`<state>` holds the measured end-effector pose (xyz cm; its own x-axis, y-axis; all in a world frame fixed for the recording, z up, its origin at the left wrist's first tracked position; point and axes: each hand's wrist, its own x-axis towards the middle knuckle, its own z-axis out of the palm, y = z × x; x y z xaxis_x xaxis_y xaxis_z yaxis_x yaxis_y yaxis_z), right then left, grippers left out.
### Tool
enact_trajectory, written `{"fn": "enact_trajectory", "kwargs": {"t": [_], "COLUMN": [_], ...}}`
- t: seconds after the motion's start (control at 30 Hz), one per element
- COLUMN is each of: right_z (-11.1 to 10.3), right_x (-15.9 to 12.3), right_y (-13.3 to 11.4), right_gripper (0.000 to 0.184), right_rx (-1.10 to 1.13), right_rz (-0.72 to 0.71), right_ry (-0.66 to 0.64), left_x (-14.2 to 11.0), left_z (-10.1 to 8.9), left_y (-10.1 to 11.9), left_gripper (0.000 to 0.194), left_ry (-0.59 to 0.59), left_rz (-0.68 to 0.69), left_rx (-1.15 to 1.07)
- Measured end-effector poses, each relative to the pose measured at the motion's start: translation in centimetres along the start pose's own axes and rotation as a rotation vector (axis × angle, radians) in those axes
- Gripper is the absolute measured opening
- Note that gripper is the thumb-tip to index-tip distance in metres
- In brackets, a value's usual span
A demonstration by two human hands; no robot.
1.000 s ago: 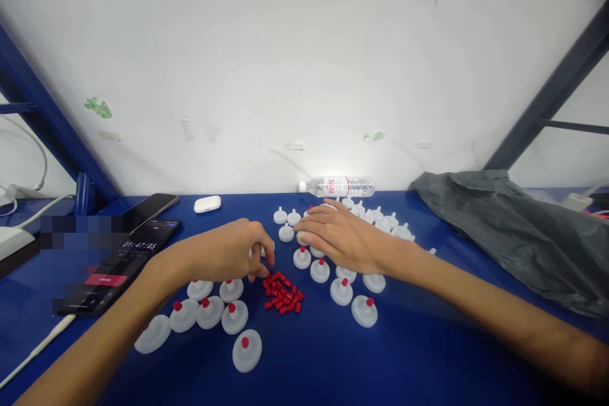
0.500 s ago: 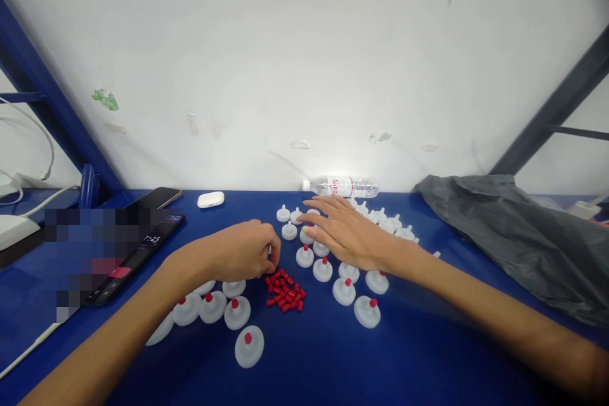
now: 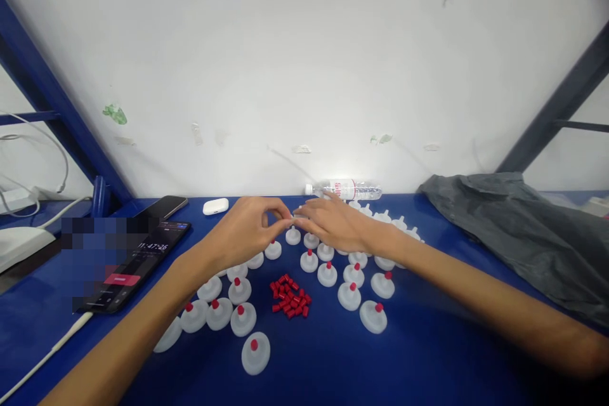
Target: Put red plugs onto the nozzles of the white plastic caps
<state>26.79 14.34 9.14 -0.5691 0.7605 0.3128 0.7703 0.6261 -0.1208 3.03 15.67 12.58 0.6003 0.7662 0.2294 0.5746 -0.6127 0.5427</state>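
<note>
My left hand [image 3: 257, 223] is closed in a pinch, thumb and forefinger together at the nozzle of a white round disc piece [image 3: 292, 236] standing on the blue table. Whatever lies between those fingertips is too small to make out. My right hand [image 3: 340, 223] comes in from the other side, palm down with fingers stretched out, its thumb tip close to the same nozzle. It hides some of the discs beneath. A loose pile of small red caps [image 3: 290, 297] lies nearer to me. Several discs around it wear a red cap, such as a capped disc [image 3: 255, 355] at the front.
Uncapped white discs [image 3: 383, 217] crowd behind my right hand. A clear bottle [image 3: 354, 189] lies along the wall. At left are a phone [image 3: 152, 254] with a cable, another phone [image 3: 166, 206] and a white case [image 3: 216, 206]. A dark plastic bag [image 3: 504, 228] covers the right.
My left hand has moved from the pile of red caps up and away to a disc beside my right hand. The right hand stays over the discs, its fingers reaching left. The view has shifted slightly.
</note>
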Motion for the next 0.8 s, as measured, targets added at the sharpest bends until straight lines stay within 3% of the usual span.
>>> {"fn": "enact_trajectory", "kwargs": {"t": [0.13,0.27,0.63,0.8], "right_z": [-2.7,-4.1,-3.7,-4.3], "right_x": [-0.5,-1.0,-1.2,-1.2], "right_y": [-0.7,-1.6,-2.6,-3.2], "right_gripper": [0.026,0.018,0.056,0.035], "right_rx": [-0.005,0.012,0.042,0.042], "right_rz": [0.056,0.037,-0.004,-0.039], "right_ry": [0.086,0.089,0.079,0.14], "left_x": [0.0,-0.1,-0.2,0.0], "left_z": [0.3,0.8,1.9,1.8], "left_y": [-0.1,-0.1,0.2,-0.1], "left_gripper": [0.023,0.03,0.03,0.034], "left_ry": [0.147,0.227,0.214,0.227], "left_rz": [-0.014,-0.017,0.069,0.067], "left_rx": [-0.061,-0.128,-0.166,-0.109]}}
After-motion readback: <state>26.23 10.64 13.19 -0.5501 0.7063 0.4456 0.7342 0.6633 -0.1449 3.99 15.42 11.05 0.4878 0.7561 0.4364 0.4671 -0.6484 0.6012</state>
